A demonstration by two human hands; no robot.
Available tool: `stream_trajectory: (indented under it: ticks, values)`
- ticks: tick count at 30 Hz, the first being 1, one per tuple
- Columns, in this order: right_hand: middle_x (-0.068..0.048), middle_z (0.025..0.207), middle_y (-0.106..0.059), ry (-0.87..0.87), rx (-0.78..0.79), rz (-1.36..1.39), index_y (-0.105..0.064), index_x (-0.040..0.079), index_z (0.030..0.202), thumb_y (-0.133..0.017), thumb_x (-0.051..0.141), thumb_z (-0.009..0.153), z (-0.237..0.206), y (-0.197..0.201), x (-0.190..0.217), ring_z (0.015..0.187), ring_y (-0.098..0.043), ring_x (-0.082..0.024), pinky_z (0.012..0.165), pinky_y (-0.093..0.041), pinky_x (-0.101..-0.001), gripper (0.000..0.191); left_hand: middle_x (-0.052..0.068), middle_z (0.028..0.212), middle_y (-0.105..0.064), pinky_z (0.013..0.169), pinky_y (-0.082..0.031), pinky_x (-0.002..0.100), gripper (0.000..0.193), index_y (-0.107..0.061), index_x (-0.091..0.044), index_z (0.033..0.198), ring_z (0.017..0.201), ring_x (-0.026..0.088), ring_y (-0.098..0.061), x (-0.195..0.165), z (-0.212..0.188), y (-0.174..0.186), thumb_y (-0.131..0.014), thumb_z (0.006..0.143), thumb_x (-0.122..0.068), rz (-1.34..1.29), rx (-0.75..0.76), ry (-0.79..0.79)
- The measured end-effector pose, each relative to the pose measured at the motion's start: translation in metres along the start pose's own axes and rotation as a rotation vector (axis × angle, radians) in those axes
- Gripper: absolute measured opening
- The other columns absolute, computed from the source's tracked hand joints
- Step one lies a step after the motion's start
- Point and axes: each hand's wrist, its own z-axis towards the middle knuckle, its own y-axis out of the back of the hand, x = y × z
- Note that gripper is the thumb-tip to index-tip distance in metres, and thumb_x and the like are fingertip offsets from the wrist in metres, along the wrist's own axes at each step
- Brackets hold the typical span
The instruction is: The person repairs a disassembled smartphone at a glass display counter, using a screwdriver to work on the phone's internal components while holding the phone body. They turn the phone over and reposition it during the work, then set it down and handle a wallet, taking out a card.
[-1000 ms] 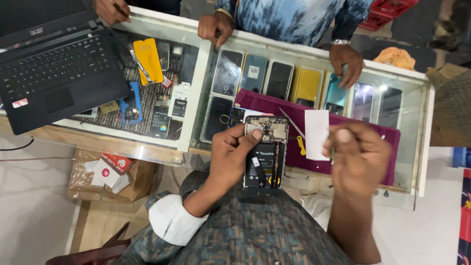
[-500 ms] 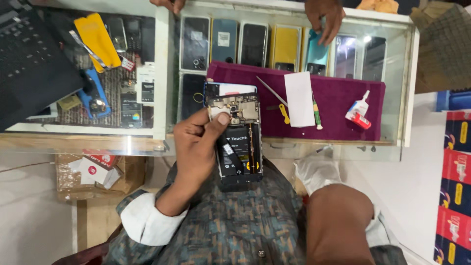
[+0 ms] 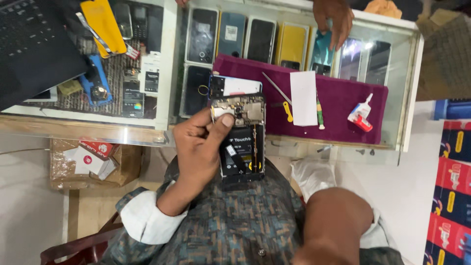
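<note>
Held in the left hand (image 3: 201,147): an opened smartphone (image 3: 240,140) with its back cover off, battery and circuit board bared, lower end resting against the patterned shirt at the lap, upper end reaching over the near edge of the glass surface (image 3: 162,73). Fingers (image 3: 189,125) wrapped round the left flank of the phone, thumb (image 3: 223,122) pressed onto the upper board near the camera module; wrist bent back, white cuff turned up at the forearm. Likely risk: a one-handed hold, so a slip off the lap and a fall to the floor if the grasp loosens. Also possible: thumb pressure straight on bare components, enough perhaps to bend a shield or smear a contact; a flex cable snagged if the phone twists. Right hand itself out of view, only the bare forearm (image 3: 333,221) low at the right, elbow drawn in, so no telling whether those fingers are clenched or released. Lying just behind the phone: a white-backed panel (image 3: 235,86) on the purple mat (image 3: 343,98). Further along the mat: thin metal tweezers (image 3: 277,88), a white paper slip (image 3: 303,97), a small yellow pry tool (image 3: 288,112), a slim screwdriver (image 3: 320,115), a glue tube with red cap (image 3: 360,114). Across the case, another person's hand (image 3: 333,19) resting on the glass above a row of displayed phones (image 3: 260,39).
</note>
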Motion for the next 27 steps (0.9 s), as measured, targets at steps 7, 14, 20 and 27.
stream_trajectory:
  ticks: [7, 14, 20, 27]
  values:
    - [-0.017, 0.103, -0.074, -0.574, -0.17, -0.295, -0.07, -0.007, 0.111, -0.063, -0.002, 0.1, -0.005, 0.058, -0.031, 0.089, -0.072, -0.022, 0.078, -0.059, -0.033, 0.014, -0.009, 0.071, -0.057, 0.055, -0.031, 0.02, 0.022, -0.076, 0.004, 0.105, 0.063, -0.002, -0.041, 0.001, -0.008, -0.002, -0.069, 0.104, -0.017, -0.043, -0.006, -0.068]
    - [-0.017, 0.099, -0.074, -0.826, -0.253, -0.143, -0.071, -0.009, 0.106, -0.07, -0.004, 0.098, -0.041, 0.094, -0.077, 0.084, -0.072, -0.019, 0.077, -0.061, -0.0302, 0.009, -0.009, 0.077, -0.061, 0.057, -0.034, 0.02, 0.019, -0.074, 0.002, 0.105, 0.067, -0.002, -0.044, 0.005, -0.012, -0.003, -0.068, 0.104, -0.016, -0.013, 0.012, -0.109]
    - [-0.015, 0.099, -0.073, -0.818, -0.238, -0.195, -0.071, -0.007, 0.1, -0.072, -0.009, 0.092, -0.04, 0.095, -0.081, 0.083, -0.072, -0.016, 0.074, -0.061, -0.0284, 0.008, -0.01, 0.07, -0.054, 0.053, -0.029, 0.019, 0.016, -0.076, 0.002, 0.101, 0.063, -0.002, -0.039, 0.002, -0.012, -0.004, -0.07, 0.102, -0.013, 0.11, -0.03, -0.172]
    - [-0.014, 0.097, -0.073, -0.815, -0.218, -0.269, -0.071, -0.007, 0.098, -0.073, -0.011, 0.089, -0.033, 0.093, -0.082, 0.08, -0.071, -0.015, 0.073, -0.06, -0.027, 0.009, -0.009, 0.072, -0.059, 0.054, -0.034, 0.019, 0.017, -0.076, 0.002, 0.105, 0.065, -0.002, -0.044, -0.002, -0.009, -0.008, -0.069, 0.102, -0.013, 0.135, -0.014, -0.211]
